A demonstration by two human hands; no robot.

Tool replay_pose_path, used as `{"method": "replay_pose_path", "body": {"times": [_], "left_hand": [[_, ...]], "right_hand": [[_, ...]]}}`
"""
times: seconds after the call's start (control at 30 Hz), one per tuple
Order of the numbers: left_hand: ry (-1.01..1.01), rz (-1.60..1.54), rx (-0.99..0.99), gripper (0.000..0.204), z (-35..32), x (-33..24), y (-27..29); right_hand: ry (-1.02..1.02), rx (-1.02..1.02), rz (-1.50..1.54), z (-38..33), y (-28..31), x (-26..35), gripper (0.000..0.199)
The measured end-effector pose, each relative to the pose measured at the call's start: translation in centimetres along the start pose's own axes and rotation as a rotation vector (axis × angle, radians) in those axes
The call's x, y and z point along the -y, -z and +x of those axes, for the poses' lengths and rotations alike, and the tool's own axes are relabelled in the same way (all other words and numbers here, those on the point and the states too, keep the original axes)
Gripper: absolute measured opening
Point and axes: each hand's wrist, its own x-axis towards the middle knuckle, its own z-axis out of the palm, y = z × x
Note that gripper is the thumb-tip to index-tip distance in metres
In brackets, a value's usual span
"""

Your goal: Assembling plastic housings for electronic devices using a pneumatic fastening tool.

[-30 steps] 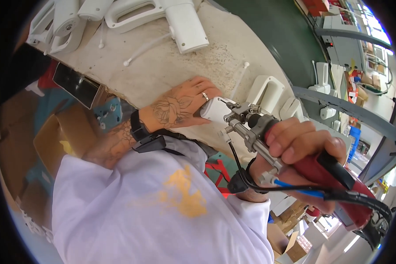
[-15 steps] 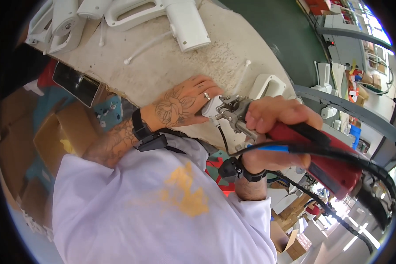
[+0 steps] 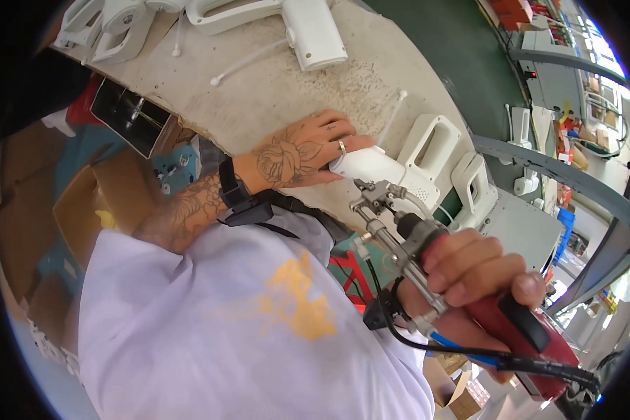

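Observation:
My left hand [image 3: 304, 155], a ring on one finger and a band at its wrist, rests on the worktop. Its thumb and index finger close about the near end of a white plastic device [image 3: 371, 165] with a loop handle and a patch of small holes. In a closed fist my right hand [image 3: 472, 273] grips a red electric screwdriver [image 3: 556, 353]. The tool's metal feed head [image 3: 378, 199] points toward the device, just to its near side. Whether the tip touches the device I cannot tell. A black cable and a blue hose run along the tool.
More white loop-handled devices [image 3: 315, 38] lie at the back and left of the worktop [image 3: 259, 105], and another [image 3: 472, 185] on the right. Thin white ball-ended stalks stick out from some. An open cardboard box [image 3: 84, 199] stands below left. A grey metal rail [image 3: 553, 168] crosses at right.
My right hand has drawn the screwdriver back toward me and down to the right, away from the device. More of the device now shows. My left hand still holds its end.

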Motion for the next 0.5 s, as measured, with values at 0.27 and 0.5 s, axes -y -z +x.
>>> {"method": "replay_pose_path", "body": {"times": [0.27,0.5], "left_hand": [[0.011,-0.014,0.010,0.083,0.0,-0.5,0.1],[0.014,-0.001,-0.004,0.084,-0.2,-0.1,0.2]], "right_hand": [[-0.032,0.014,-0.021,-1.4,0.3,-2.0,0.085],[-0.072,0.050,-0.001,-2.0,0.2,-3.9,0.077]]}}
